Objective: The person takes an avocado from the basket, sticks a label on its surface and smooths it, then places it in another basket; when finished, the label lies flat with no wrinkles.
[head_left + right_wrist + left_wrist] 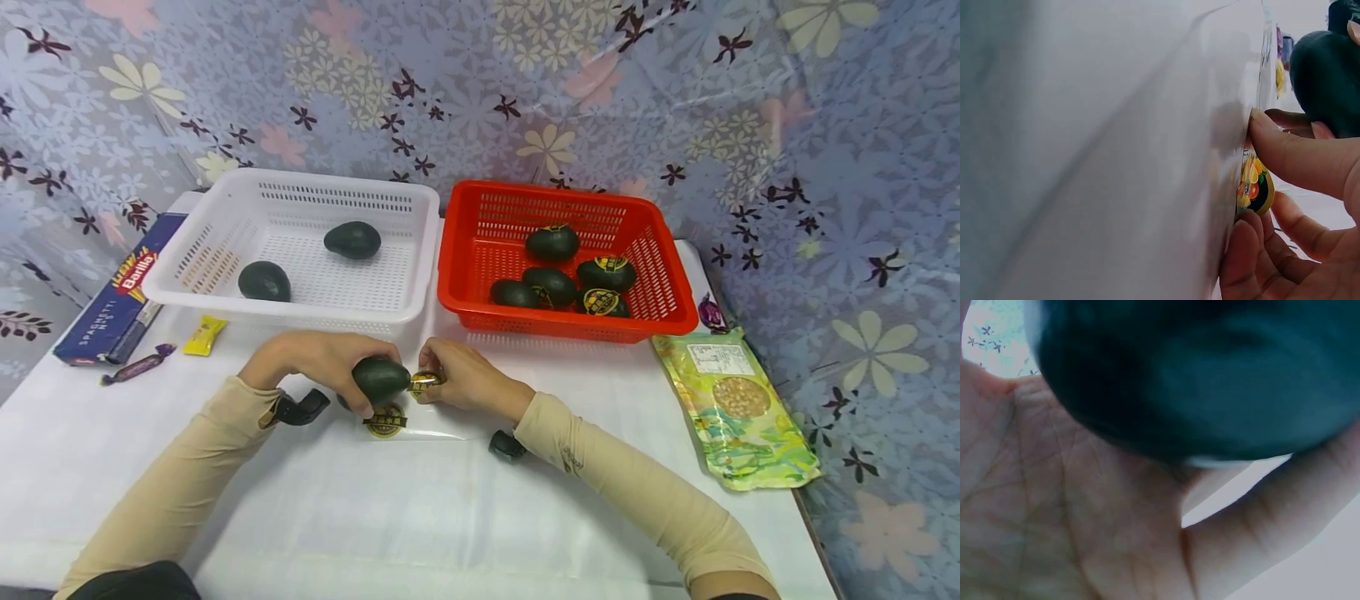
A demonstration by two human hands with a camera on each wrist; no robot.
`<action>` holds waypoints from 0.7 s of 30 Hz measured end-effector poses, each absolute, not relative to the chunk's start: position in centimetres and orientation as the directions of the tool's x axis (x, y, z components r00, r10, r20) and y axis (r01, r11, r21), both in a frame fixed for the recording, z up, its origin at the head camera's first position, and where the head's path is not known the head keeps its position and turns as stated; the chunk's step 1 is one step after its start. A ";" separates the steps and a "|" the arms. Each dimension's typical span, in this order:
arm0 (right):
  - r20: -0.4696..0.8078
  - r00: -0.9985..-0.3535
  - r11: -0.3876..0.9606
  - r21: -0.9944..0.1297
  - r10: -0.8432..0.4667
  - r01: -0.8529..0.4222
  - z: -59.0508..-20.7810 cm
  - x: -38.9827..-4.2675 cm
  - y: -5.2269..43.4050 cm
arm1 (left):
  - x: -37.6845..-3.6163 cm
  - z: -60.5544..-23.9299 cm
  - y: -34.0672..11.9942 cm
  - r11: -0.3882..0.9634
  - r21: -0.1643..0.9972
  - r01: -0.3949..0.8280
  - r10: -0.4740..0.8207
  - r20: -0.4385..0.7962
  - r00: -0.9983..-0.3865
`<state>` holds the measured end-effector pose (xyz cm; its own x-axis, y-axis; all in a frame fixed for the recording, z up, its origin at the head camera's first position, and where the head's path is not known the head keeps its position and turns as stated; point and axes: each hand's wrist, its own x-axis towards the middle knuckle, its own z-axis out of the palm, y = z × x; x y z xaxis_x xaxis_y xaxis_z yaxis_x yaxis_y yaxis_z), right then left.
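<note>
1. Head view: just below the middle of the frame, the left hand [318,360] curls its fingers over a dark green, egg-shaped avocado [381,379] and grips it on the white tablecloth [420,517]. The avocado's long axis runs roughly left to right across the frame, its narrower end pointing right toward the right hand [465,379]. That hand pinches a small round gold-and-black sticker [423,382] at the avocado's right tip. Just below the avocado, a clear plastic sheet [431,425] bearing another round gold-and-black sticker [386,421] lies flat on the cloth.
2. Same view, further up: a white slotted plastic basket [225,250] at centre left holds two avocados; touching it on the right, a red slotted plastic basket [678,292] holds several, some with gold stickers. A blue spaghetti box [120,292] lies at the left edge, a yellow wrapped sweet [203,334] and a purple wrapped sweet [139,365] near it, and a green-yellow printed pouch [738,408] at right.
3. Left wrist view: the avocado [1197,375] fills the upper frame, blurred, resting against the palm of the left hand [1066,506], with a finger curving beneath it at the right.
4. Right wrist view: the right hand's fingertips [1285,150] press and pinch a colourful round sticker [1255,187] at the edge of the clear sheet [1116,144]; the avocado [1329,81] sits at the upper right.
</note>
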<state>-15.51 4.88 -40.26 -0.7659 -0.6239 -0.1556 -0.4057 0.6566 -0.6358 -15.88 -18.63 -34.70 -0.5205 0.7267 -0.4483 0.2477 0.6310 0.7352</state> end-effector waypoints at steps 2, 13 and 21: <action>-0.155 -0.765 0.655 -0.638 -0.625 -0.405 -40.3 -15.5 4.9 | -15.9 -34.6 -18.6 0.633 0.733 0.250 0.727 -0.451 -0.518; -0.156 -0.760 0.657 -0.629 -0.630 -0.415 -40.2 -15.3 4.9 | -15.9 -34.7 -18.7 0.619 0.741 0.260 0.740 -0.440 -0.509; -0.155 -0.769 0.663 -0.628 -0.620 -0.408 -39.8 -14.9 5.1 | -15.9 -34.7 -18.7 0.623 0.740 0.254 0.735 -0.442 -0.514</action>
<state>-14.89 5.05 -39.85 -0.7693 -0.6198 -0.1549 -0.4077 0.6630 -0.6278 -15.91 -18.73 -34.68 -0.5144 0.7346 -0.4424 0.2536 0.6232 0.7399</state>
